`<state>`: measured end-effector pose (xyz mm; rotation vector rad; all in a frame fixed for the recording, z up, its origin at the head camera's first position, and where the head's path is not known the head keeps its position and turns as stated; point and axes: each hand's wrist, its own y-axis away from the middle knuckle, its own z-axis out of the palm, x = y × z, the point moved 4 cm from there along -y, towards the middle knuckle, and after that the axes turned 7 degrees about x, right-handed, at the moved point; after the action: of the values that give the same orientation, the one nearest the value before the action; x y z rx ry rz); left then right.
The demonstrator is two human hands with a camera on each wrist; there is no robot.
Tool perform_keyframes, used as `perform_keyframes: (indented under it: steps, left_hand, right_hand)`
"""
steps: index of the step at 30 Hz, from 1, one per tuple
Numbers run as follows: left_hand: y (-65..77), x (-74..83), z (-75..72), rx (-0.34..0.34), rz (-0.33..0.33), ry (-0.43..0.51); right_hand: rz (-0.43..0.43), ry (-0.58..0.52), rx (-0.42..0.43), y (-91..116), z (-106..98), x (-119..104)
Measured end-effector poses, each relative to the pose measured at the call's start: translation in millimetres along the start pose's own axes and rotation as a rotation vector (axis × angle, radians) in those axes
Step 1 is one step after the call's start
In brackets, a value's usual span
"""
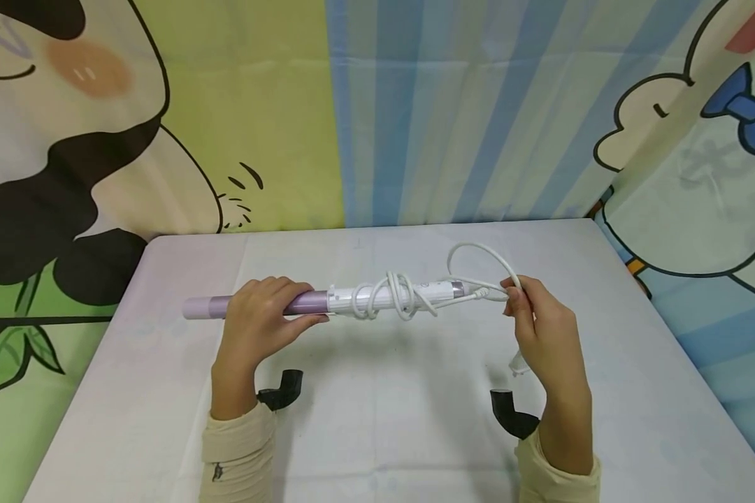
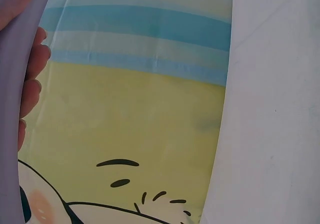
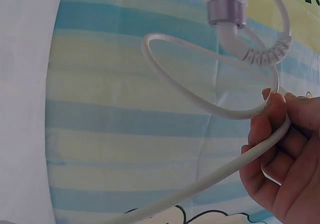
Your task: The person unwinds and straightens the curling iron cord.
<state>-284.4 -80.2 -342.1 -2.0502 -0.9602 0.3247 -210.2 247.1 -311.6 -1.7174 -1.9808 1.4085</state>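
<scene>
A curling iron point(image 1: 308, 302) with a purple barrel and white handle is held level over the white table. My left hand point(image 1: 258, 314) grips the barrel, its fingertips point(image 2: 33, 96) showing past the barrel's edge in the left wrist view. White cord point(image 1: 478, 246) winds loosely in several turns around the handle. Off the handle's right end, my right hand point(image 1: 547, 332) pinches the cord between thumb and fingers. The right wrist view shows a loop of cord point(image 3: 200, 185) beside the ribbed sleeve point(image 3: 267, 53) at the handle's end. A white plug point(image 1: 519, 364) hangs below the right hand.
The white table point(image 1: 377, 433) ends at a cartoon-printed curtain point(image 1: 453, 112) along its back, with printed cloth on both sides too. Black curved wrist pieces point(image 1: 283, 391) stick out near each sleeve cuff.
</scene>
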Motion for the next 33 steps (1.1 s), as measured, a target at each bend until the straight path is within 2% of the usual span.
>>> perform_keyframes:
  steps: [4,7,14,19,22,27,30,33]
  left_hand:
    - [0.4,-1.5,-2.4,0.045,0.004,0.007]
    - [-0.4,-2.1,-4.6,0.072,-0.009,0.018]
    - [-0.7,-4.3,-10.4,0.120,-0.066,0.016]
    - [-1.2,-5.7,-11.1,0.126,-0.071,0.002]
    - [-1.2,-6.9,-10.7,0.127,-0.078,-0.006]
    - [-0.5,-9.2,-9.4,0.109,-0.103,-0.028]
    - [-0.4,-9.9,-8.6,0.099,-0.110,-0.041]
    - [-0.9,-9.7,-7.7,0.087,-0.115,-0.042]
  right_hand:
    - [0.048,0.043,-0.022,-1.8,4.3,11.1]
    - [0.096,0.075,-0.072,-2.0,8.0,18.7]
    - [0.233,0.098,-0.265,1.4,25.0,37.4]
    - [0.280,0.100,-0.430,5.1,44.0,48.6]
    - [0.282,0.096,-0.537,8.8,60.0,52.9]
    - [0.222,0.103,-0.670,14.2,77.7,47.9]
    - [0.196,0.090,-0.681,15.8,78.6,37.1]
    - [0.146,0.039,-0.649,16.2,78.9,20.4]
